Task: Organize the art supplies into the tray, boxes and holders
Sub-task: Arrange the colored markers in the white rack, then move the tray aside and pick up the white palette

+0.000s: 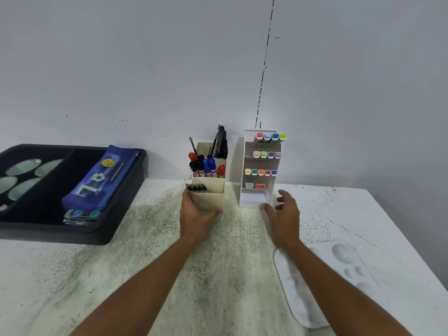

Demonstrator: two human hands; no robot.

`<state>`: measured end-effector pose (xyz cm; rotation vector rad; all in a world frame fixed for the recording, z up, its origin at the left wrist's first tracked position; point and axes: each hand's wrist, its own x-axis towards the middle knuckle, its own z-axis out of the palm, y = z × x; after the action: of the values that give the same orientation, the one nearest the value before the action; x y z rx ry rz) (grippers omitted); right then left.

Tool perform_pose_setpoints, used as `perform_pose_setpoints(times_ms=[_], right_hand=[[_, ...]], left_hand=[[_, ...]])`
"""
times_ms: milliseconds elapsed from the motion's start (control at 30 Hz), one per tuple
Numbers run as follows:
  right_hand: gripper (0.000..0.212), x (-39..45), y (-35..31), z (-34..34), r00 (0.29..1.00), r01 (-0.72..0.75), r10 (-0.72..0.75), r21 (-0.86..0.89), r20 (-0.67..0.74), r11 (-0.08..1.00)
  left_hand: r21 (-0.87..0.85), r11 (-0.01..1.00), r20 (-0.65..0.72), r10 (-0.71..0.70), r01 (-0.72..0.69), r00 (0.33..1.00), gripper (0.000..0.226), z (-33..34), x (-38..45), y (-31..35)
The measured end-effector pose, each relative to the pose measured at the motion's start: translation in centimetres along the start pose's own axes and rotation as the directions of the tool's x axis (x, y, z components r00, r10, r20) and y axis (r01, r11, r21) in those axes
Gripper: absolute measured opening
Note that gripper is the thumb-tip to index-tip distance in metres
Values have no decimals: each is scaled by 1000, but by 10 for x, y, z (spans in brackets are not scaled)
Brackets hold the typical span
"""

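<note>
Nearest, a white palette [339, 277] is seen lying flat on the speckled table [121, 275], partly crossed by the right forearm. Its wells look empty. It is judged light, stiff and rather slick; an edge grip would serve best.

Further in, the left hand [196, 214] is wrapped round the base of the beige holder [209, 195], thumb along the front lower edge, fingers round the left side. The holder stands upright on the table near the wall. It is loaded with markers [206, 166], dark pens [196, 187] in the front pocket, and brushes and scissors [221, 141] at the back. It is judged top-heavy and smooth-walled, so a low grip is suited and tipping is to be avoided.

The right hand [283, 212] is held open, fingers spread and loosely bent, nothing grasped; the thumb tip lies at the lower corner of the white rack [257, 195]. Contact cannot be told for certain. Rows of coloured markers [265, 155] are stacked in the rack, just right of the holder. It is judged light, thin-walled plastic, best taken by both sides.

Far left, a black tray [116, 214] holds a blue pouch [97, 180] and round discs [23, 175].
</note>
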<state>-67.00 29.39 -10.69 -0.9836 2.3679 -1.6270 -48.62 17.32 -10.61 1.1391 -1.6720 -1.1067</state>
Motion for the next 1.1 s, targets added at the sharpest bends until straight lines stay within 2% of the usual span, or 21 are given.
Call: perform_pose_setpoints(times_ms=[67, 133, 233, 300, 400, 467, 500, 567, 667, 767, 833, 900, 967, 1033, 1100], right_hand=[[45, -6, -2, -7, 996, 47, -53, -84, -74, 995], [37, -13, -8, -12, 969, 224, -236, -137, -78, 965], [26, -27, -29, -6, 853, 510, -519, -117, -60, 852], [25, -35, -52, 5, 766, 639, -640, -34, -56, 768], [28, -48, -102, 35, 624, 780, -780, 89, -40, 619], [30, -57, -133, 57, 563, 819, -826, 142, -14, 556], [30, -62, -149, 71, 547, 823, -837, 171, 15, 541], [34, -74, -174, 97, 561, 791, -819, 213, 120, 573], [48, -91, -197, 137, 659, 609, -663, 265, 356, 748], [68, -106, -209, 174, 708, 375, -434, 225, 557, 899], [82, -115, -212, 196, 741, 197, -290, 217, 606, 956], [98, -125, -215, 213, 769, 51, -194, 244, 609, 968], [106, -138, -212, 221, 763, 26, -209, 295, 611, 955], [110, -153, -215, 230, 763, 117, -238, 233, 601, 965], [106, -162, -217, 225, 781, 150, -249, 215, 573, 965]], left_hand=[[73, 997, 80, 29, -35, 996, 90, -14, -2, -5], [197, 978, 137, 41, -68, 990, 104, -29, -4, -6], [313, 942, 183, 64, -120, 981, 120, -58, -8, 1], [375, 901, 229, 139, -219, 963, 120, -77, -11, 13], [456, 819, 269, 246, -348, 931, 110, -117, -13, 32], [473, 775, 290, 313, -419, 905, 104, -147, -11, 45], [484, 749, 297, 347, -453, 890, 103, -167, -9, 49], [496, 701, 317, 404, -513, 858, 100, -208, -4, 53], [546, 650, 308, 431, -529, 848, 99, -274, 9, 45], [555, 694, 224, 407, -459, 885, 104, -348, 23, 20], [555, 737, 132, 380, -386, 915, 98, -399, 32, -2], [565, 764, 55, 341, -311, 938, 91, -448, 44, -25], [611, 762, 7, 268, -216, 963, 103, -485, 56, -47], [619, 779, -5, 128, -97, 992, 121, -520, 70, -69], [612, 791, -23, -3, 17, 1000, 127, -535, 78, -85]])
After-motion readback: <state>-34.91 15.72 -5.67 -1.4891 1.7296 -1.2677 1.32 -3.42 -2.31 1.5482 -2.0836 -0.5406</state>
